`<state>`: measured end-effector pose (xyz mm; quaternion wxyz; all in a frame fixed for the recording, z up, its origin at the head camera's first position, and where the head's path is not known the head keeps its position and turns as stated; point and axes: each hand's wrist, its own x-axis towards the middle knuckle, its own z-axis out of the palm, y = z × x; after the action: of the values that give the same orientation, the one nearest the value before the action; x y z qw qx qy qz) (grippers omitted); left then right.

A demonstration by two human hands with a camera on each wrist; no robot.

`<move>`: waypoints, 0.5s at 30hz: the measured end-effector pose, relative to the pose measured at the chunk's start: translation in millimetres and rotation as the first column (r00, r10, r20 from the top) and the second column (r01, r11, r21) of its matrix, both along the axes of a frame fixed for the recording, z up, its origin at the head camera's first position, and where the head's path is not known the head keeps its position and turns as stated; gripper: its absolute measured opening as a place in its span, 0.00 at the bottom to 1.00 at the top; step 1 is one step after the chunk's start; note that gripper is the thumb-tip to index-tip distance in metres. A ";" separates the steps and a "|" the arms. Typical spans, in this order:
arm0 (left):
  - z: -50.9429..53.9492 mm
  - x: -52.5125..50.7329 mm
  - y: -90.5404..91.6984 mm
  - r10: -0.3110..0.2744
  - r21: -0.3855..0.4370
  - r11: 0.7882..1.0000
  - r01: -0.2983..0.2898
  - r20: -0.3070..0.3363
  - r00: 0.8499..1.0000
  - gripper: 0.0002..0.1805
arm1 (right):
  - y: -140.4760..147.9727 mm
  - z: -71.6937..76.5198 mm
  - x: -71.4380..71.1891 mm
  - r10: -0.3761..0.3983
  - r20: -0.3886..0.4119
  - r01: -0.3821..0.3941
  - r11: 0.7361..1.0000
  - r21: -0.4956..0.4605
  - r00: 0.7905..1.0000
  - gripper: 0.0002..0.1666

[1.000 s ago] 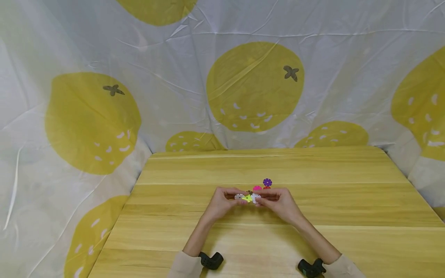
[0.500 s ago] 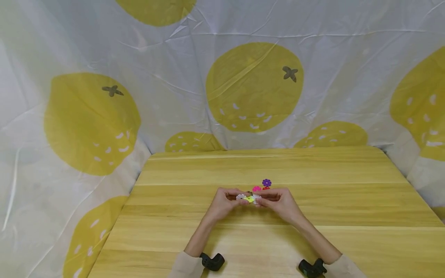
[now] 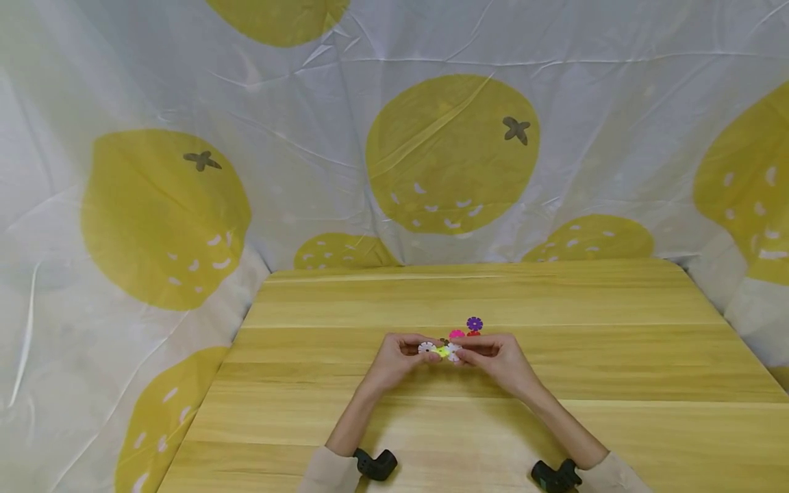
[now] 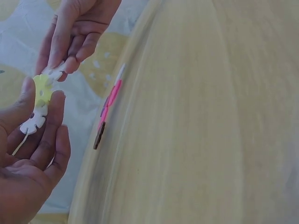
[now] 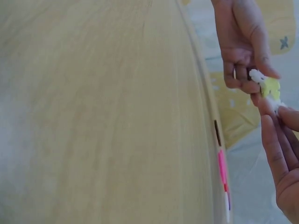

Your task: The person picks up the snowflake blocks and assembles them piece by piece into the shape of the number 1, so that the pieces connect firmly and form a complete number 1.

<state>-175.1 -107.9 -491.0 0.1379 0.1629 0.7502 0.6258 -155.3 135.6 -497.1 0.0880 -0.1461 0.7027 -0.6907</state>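
Note:
In the head view my left hand (image 3: 394, 361) and right hand (image 3: 502, 361) face each other above the table, joined by a short chain of notched plastic snowflake discs. A yellow disc (image 4: 43, 89) sits in the middle, linked to a white disc (image 4: 32, 125) on the left-hand side and another white disc (image 5: 274, 106) on the right-hand side. My left thumb and fingers pinch the chain where yellow meets white. The right thumb and fingers grip the right white disc and cover part of it.
Behind the hands on the wooden table (image 3: 296, 424) lie a purple disc (image 3: 474, 323), a pink disc (image 3: 457, 334), a red disc (image 3: 473, 333) and a brown disc (image 4: 99, 136), partly hidden. A lemon-print cloth (image 3: 308, 137) hangs beyond the table edge.
The disc chain has shifted and turned slightly between my fingers, its left white disc now catching more light. Both hands keep their grip in nearly the same place.

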 end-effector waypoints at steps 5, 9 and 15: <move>0.3 1.1 -1.2 -0.023 -0.044 0.999 0.022 -0.013 1.000 0.18 | -1.1 -0.3 0.1 -0.012 0.000 0.012 1.000 -0.011 1.000 0.17; 3.8 0.9 0.8 -0.020 -0.119 0.993 0.003 -0.145 0.989 0.24 | -2.8 -0.4 -1.3 -0.046 0.028 0.047 0.999 -0.014 0.999 0.18; 9.9 0.1 12.7 -0.038 -0.191 0.981 -0.033 -0.359 0.932 0.24 | -7.5 -0.3 -3.5 -0.071 0.059 0.071 0.997 -0.013 0.996 0.18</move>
<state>-175.0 -95.2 -481.1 0.0136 0.2618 0.8199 0.5089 -158.8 128.1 -497.4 0.0828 -0.1014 0.6994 -0.7026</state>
